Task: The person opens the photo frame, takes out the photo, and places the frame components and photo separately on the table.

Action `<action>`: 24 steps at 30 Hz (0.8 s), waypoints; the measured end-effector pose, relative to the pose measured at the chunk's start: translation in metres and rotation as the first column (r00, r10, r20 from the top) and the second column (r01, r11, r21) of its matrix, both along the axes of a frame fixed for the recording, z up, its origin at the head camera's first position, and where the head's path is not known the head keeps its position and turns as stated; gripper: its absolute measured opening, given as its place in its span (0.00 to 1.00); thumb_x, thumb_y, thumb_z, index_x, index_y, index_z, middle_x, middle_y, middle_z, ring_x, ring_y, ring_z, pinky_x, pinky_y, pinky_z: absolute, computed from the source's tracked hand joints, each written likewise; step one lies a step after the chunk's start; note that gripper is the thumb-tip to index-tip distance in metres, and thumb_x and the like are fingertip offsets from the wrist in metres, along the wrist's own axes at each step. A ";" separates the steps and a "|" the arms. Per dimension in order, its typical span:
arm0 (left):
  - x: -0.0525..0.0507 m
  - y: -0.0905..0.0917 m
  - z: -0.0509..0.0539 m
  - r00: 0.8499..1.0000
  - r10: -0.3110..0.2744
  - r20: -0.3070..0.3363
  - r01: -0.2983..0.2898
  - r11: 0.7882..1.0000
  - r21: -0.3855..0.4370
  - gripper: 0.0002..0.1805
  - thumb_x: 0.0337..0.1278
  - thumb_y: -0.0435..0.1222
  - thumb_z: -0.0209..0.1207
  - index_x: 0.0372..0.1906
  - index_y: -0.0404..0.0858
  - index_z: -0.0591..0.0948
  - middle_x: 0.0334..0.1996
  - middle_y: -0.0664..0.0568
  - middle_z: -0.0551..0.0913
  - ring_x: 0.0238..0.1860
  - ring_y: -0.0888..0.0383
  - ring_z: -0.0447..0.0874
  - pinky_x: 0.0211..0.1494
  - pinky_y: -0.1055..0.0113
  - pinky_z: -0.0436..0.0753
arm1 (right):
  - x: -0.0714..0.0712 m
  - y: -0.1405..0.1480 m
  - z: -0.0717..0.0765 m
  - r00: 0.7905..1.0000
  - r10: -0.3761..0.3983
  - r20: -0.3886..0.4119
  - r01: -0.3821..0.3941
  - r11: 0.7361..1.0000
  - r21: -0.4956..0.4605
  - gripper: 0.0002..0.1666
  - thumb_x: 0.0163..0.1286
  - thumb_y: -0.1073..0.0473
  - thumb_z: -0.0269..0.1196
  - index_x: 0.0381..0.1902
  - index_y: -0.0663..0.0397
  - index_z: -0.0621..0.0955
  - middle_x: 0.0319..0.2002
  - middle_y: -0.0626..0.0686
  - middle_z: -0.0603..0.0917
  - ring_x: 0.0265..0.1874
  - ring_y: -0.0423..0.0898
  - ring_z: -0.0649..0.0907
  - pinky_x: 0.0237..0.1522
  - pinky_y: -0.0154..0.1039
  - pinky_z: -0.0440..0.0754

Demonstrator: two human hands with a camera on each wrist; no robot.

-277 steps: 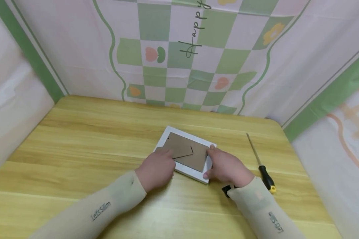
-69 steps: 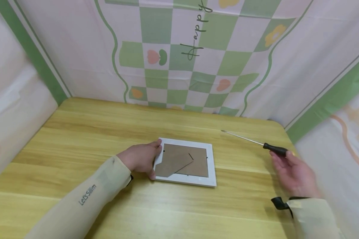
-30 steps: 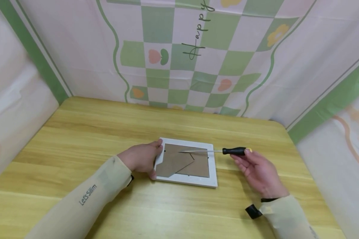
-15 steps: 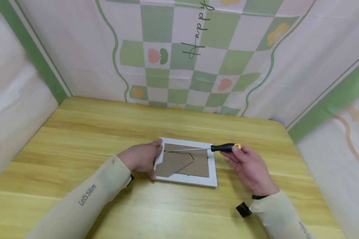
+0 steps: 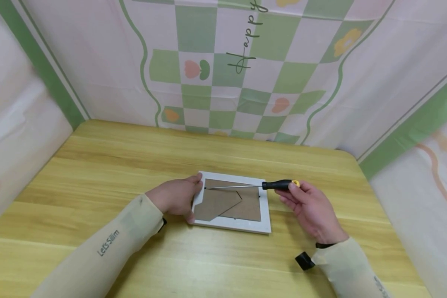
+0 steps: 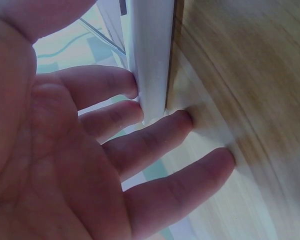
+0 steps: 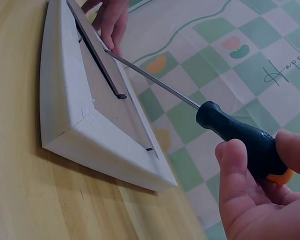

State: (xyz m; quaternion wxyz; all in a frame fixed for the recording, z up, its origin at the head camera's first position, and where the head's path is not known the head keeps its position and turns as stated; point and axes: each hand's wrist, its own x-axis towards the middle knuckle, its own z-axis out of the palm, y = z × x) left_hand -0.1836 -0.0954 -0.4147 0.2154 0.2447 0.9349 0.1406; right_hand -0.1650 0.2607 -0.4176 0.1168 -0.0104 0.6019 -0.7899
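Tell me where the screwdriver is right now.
In the head view, the screwdriver is mostly right of centre, gripped in the right hand and pointing left across the back of the white picture frame, toward the left hand.

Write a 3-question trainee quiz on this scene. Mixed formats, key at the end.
1. Fill in: In the head view, the left hand holds the picture frame by its ____ side.

2. Multiple choice: In the head view, how does the screwdriver in the right hand look?
A) red-handled
B) black-handled with a yellow end
C) white-handled

3. True or false: The picture frame is standing upright.

Key:
1. left
2. B
3. False; it lies on the wooden table with its brown backing facing up.
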 end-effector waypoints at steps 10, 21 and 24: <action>0.001 0.000 0.002 1.000 -0.001 0.009 0.001 1.000 -0.008 0.57 0.41 0.44 0.79 0.76 0.32 0.60 0.78 0.46 0.48 0.71 0.46 0.63 0.67 0.57 0.68 | -0.003 0.002 0.000 1.000 0.004 -0.001 -0.004 0.999 0.043 0.14 0.76 0.58 0.59 0.45 0.66 0.76 0.51 0.57 0.83 0.51 0.48 0.84 0.53 0.40 0.80; 0.001 0.000 0.003 1.000 0.005 0.017 -0.004 1.000 -0.007 0.58 0.41 0.45 0.79 0.76 0.33 0.60 0.79 0.46 0.48 0.71 0.46 0.62 0.68 0.57 0.68 | -0.003 0.001 0.001 1.000 -0.015 0.027 0.014 0.998 0.063 0.15 0.75 0.57 0.60 0.47 0.66 0.76 0.51 0.57 0.82 0.51 0.48 0.84 0.53 0.40 0.79; 0.001 -0.001 0.003 1.000 0.006 0.022 -0.006 1.000 -0.008 0.58 0.41 0.45 0.79 0.76 0.33 0.60 0.79 0.47 0.48 0.72 0.46 0.61 0.68 0.57 0.67 | -0.003 0.000 0.001 0.999 -0.014 0.029 0.013 0.998 0.064 0.15 0.75 0.57 0.60 0.47 0.66 0.76 0.51 0.57 0.82 0.51 0.48 0.84 0.54 0.40 0.79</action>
